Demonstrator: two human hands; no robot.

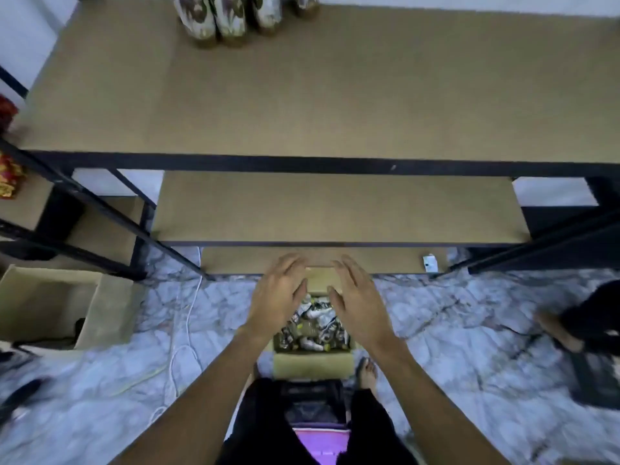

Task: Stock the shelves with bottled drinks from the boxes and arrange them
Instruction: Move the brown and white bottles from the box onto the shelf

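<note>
Left hand (280, 290) and right hand (357, 297) hover empty over the drinks box (313, 364).
From my remote seat I see both hands side by side with a narrow gap between them, fingers loosely spread and gripping nothing, above the open box on the floor by my feet. It is packed with bottled drinks (312, 327). Four shelved bottles (231, 18) stand at the far edge of the top shelf (335, 95). An open carton (100, 307) sits on the left.

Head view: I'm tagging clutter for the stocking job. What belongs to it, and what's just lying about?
Job: bottle box, shelved bottles, top shelf, left hand, right hand.
Lying about: white cable, red packets.
</note>
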